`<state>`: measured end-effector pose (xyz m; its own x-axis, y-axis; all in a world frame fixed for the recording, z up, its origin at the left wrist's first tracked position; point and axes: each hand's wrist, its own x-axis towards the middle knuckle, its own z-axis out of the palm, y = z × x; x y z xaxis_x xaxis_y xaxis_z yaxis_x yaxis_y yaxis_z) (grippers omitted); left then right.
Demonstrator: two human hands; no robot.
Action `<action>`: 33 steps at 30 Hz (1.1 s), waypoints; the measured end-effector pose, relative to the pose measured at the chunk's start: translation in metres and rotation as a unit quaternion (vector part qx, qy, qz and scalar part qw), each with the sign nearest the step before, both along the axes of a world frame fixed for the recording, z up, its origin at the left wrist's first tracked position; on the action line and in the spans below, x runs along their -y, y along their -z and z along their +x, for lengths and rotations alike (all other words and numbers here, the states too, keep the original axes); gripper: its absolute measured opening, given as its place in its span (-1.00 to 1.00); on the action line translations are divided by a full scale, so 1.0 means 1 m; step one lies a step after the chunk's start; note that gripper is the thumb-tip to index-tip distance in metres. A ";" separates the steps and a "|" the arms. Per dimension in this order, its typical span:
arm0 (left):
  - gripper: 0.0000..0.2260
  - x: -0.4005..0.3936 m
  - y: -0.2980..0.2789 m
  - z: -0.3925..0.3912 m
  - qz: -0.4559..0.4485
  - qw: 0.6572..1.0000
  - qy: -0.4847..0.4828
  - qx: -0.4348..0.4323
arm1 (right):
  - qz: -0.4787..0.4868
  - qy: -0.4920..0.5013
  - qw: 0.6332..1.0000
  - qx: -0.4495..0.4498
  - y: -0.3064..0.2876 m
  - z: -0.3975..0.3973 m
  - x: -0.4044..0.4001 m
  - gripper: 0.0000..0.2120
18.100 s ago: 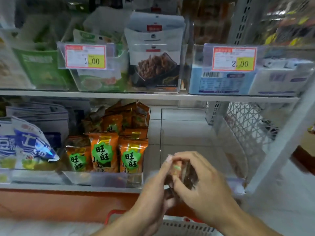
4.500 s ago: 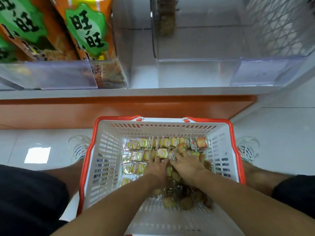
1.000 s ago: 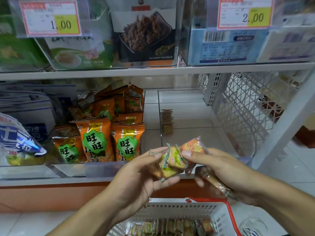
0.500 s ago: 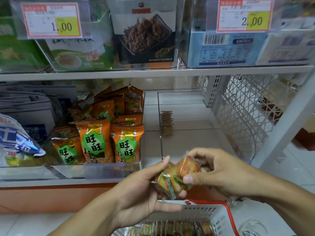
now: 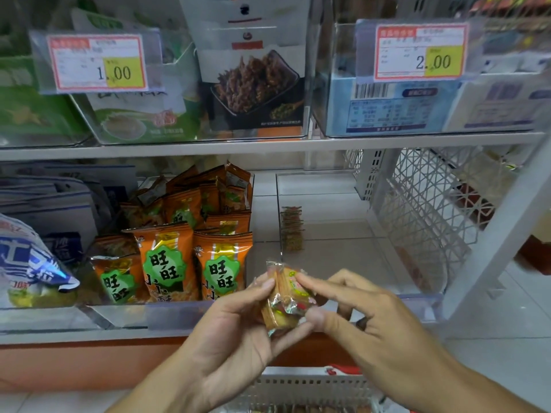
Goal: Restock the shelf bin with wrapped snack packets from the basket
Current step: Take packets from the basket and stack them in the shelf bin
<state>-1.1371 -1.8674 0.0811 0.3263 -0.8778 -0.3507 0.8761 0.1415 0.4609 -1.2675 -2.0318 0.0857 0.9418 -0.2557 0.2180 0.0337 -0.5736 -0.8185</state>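
Note:
A small stack of clear-wrapped snack packets [image 5: 284, 299] is pressed between both hands in front of the lower shelf. My left hand [image 5: 235, 332] grips the stack from the left, thumb on its upper edge. From the right, my right hand [image 5: 366, 320] pinches the stack with thumb and forefinger. Just behind stands the clear shelf bin [image 5: 417, 305], holding only a short row of the same packets [image 5: 291, 228] against its left wall. The white basket [image 5: 310, 383] with red trim shows at the bottom edge, under my hands.
Orange and green snack bags [image 5: 190, 260] fill the neighbouring bin on the left. The upper shelf [image 5: 268, 144] carries boxed and bagged goods behind price tags. A white lattice side panel [image 5: 429, 219] and a slanted upright [image 5: 507, 216] close off the shelf's right end.
Both hands rose slightly and squared the packets into a tighter upright stack. The view tilted up, so less of the basket shows.

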 end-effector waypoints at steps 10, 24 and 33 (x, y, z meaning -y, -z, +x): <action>-0.50 -0.001 -0.002 -0.003 0.029 0.992 0.121 0.014 | 0.139 -0.077 0.982 -0.099 -0.022 0.012 0.029 -0.46; -0.38 -0.001 0.006 -0.003 0.056 0.969 0.236 0.041 | 0.051 -0.265 0.934 -0.235 -0.041 0.013 0.043 -0.53; -0.49 0.011 -0.003 -0.006 0.164 0.911 -0.029 0.376 | 0.306 -0.098 0.941 -0.109 -0.015 0.034 0.043 -0.53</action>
